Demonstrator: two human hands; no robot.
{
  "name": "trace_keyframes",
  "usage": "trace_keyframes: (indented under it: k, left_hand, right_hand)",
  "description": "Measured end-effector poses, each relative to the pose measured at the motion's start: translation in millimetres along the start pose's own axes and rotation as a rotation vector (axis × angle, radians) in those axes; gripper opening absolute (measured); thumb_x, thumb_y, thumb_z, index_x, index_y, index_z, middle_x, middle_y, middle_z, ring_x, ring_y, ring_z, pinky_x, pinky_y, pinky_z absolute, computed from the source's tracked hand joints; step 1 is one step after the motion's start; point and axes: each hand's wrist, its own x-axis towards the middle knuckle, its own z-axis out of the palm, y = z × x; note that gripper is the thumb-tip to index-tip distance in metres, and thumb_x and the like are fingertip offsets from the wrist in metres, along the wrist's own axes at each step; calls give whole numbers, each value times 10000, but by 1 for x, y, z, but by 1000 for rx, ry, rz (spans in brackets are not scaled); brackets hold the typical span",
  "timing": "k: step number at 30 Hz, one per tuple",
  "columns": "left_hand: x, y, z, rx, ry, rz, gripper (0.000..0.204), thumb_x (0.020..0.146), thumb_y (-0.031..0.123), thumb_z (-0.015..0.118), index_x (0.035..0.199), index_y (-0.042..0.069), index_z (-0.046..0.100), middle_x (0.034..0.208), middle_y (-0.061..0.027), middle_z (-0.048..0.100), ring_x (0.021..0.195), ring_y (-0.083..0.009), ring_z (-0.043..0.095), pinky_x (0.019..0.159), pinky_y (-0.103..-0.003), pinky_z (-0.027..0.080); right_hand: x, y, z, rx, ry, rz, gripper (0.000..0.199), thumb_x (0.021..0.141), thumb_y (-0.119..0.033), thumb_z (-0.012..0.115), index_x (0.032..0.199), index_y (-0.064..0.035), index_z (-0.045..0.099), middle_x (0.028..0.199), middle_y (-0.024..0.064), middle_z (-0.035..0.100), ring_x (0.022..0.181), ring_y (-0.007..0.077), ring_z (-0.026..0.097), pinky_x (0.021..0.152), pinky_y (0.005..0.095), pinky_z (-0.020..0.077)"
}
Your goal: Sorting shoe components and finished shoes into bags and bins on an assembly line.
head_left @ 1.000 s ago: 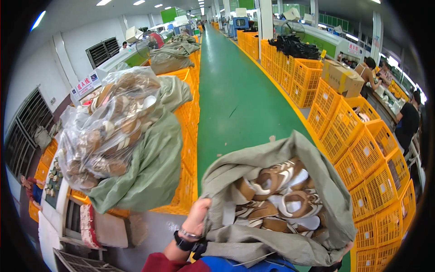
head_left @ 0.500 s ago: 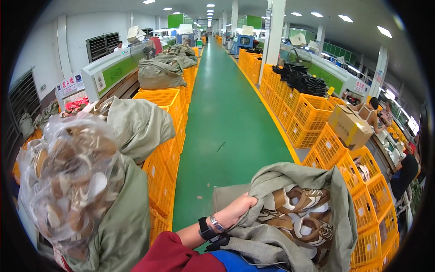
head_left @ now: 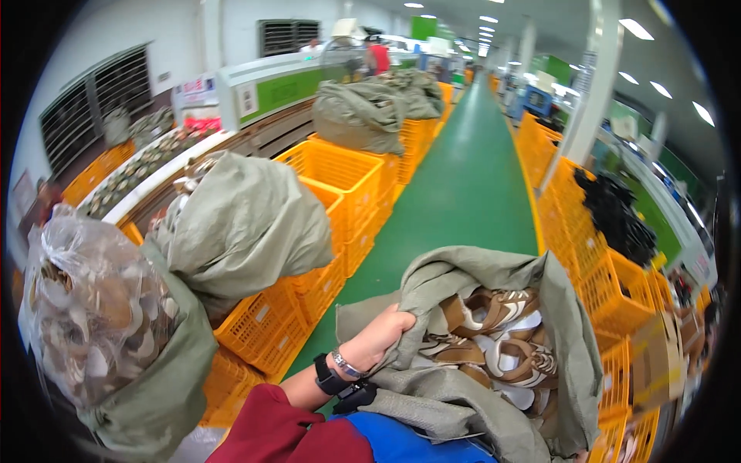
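Observation:
My left hand is closed on the rolled rim of a grey-green woven sack, on its left side. The sack's mouth gapes toward me. Inside lie several brown and white sneakers, tumbled over each other with laces and pale inner linings showing. A watch and a dark wristband circle my left wrist. My right hand does not show; the sack's right side and lower part run out of the picture at the bottom.
At left, a clear plastic bag of shoe pieces sits in another sack, beside a draped sack on stacked orange crates. A green aisle runs ahead. More crates, black items and a cardboard box line the right.
My view has swung left, so the aisle and right-hand crates have shifted rightward and more of the left conveyor shows. My left hand keeps its hold on the sack's rim.

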Motion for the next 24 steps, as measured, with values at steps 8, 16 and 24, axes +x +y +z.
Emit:
trace_keyframes:
  k: [8,16,24]
  left_hand:
    - [162,29,-41,-118,117,134,435,691,-7,395,1110,7,514,890,-76,588,676,-173,578,593,-301,497]
    - [323,115,-85,-151,179,220,454,688,-21,384,1120,-16,521,962,-102,605,803,-207,615,706,-332,529]
    - [467,289,-96,46,118,490,338,738,26,398,1017,-17,583,903,-115,634,754,-203,632,701,-334,529]
  right_hand:
    - [188,62,148,-29,-55,70,427,858,-282,412,1156,17,483,1091,143,572,971,267,562,853,380,457]
    - [321,104,277,-55,46,132,460,868,-302,404,1192,19,467,1115,149,562,991,272,553,864,385,450]
    - [416,159,395,-364,-691,-536,473,845,-255,406,1210,43,460,1130,164,554,1003,271,557,868,389,450]
